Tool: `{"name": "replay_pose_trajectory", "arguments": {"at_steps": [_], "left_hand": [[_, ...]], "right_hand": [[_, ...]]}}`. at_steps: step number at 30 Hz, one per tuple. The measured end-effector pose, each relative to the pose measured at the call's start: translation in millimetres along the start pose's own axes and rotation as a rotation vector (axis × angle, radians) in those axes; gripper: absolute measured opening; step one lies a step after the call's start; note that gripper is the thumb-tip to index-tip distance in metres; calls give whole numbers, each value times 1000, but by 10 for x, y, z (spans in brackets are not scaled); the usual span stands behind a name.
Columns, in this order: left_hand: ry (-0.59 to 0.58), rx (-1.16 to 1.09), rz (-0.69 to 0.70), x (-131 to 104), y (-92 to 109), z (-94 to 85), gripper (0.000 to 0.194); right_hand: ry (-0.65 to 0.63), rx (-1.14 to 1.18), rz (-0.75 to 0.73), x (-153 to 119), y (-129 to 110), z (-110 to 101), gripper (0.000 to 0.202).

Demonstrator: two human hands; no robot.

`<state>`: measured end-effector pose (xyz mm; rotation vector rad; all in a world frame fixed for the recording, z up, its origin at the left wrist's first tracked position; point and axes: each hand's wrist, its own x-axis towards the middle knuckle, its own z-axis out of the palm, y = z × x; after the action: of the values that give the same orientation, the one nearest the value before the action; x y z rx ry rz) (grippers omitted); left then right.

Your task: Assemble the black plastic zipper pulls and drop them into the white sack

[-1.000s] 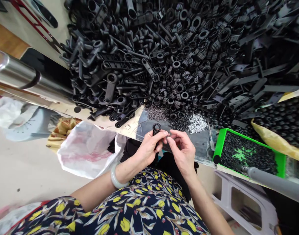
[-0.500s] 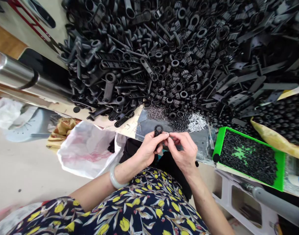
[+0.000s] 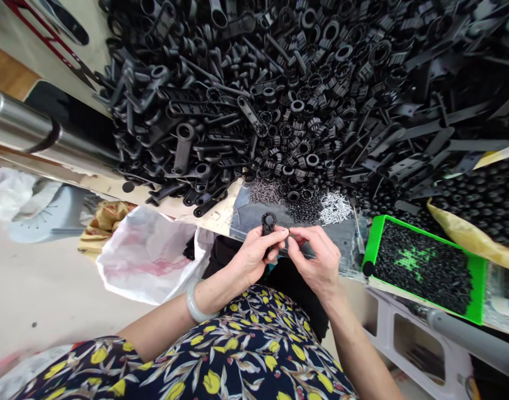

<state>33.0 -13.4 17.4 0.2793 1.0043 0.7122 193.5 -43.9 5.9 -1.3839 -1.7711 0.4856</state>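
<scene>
My left hand (image 3: 254,253) is closed around a black plastic handle part (image 3: 268,222), whose ring end sticks up past the fingers. Close beside it, my right hand (image 3: 318,255) has its thumb and forefinger brought together near the left fingertips. A tiny dark piece shows between the fingertips of the two hands; its shape is too small to make out. Beyond the hands, on a grey mat (image 3: 254,219), lie small brownish pieces (image 3: 265,191), small black pieces (image 3: 302,211) and silver pins (image 3: 336,208).
Black levers (image 3: 183,147) and rings (image 3: 298,105) are heaped across the table. A green tray (image 3: 374,241) of small black parts stands at the right. At the left are a metal cylinder (image 3: 13,122) and, below the edge, a white bag (image 3: 146,255).
My right hand has shifted slightly right, its thumb a little farther from the left fingertips. The black handle part shows slightly more above my left hand.
</scene>
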Motion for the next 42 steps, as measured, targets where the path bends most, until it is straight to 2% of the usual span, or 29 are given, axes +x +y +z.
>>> {"name": "replay_pose_trajectory", "arguments": {"at_steps": [10,24,30,35,42], "left_hand": [[3,0,-13,6,-21,8,34],[-71,-14,-7,1,-89,16,43],[-85,76,-2,-7,-77,-10,46],[-158,170,6,18,-51,-54,45],[-170,164,-43,7,-65,-73,41]], "right_hand": [[-79,-5,1,9,27,-83,21],[-11,-45,-13,7,-10,-77,20],[-131,70,16,27,33,-168,17],[-151,116,48,5,43,-209,15],[-135,81,24,-24,49,-221,16]]}}
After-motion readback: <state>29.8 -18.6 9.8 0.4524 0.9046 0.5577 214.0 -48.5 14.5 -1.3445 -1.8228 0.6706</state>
